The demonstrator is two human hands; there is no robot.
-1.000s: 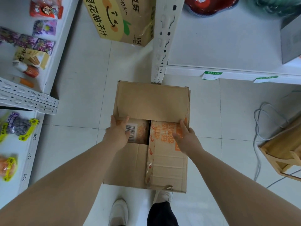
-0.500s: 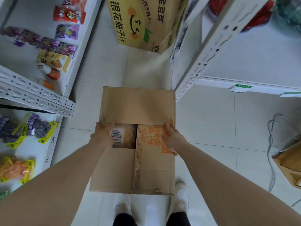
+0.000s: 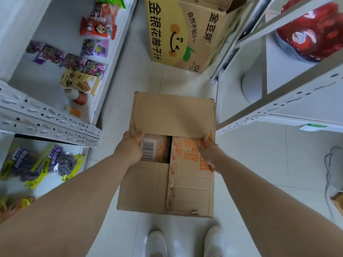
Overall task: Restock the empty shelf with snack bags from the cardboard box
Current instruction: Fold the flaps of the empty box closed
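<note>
**Both hands on the cardboard box, between the shelves**

Your cardboard box (image 3: 172, 158) is in the aisle between the two white shelving units, above your white shoes (image 3: 156, 243). Your left hand (image 3: 130, 149) grips its left edge, fingers curled over the rim beside a snack bag (image 3: 155, 150) with a barcode that shows through the gap between the flaps. Your right hand (image 3: 208, 153) is clamped on the right edge, fingers lying on the orange-printed flap. The far flap is folded flat across the opening. On the left, the stocked shelf (image 3: 104, 71) carries red, purple and yellow packets. On the right, the empty shelf (image 3: 289, 115) has a bare white board. A yellow printed carton (image 3: 178, 32) stands on the floor farther along the aisle.
</note>
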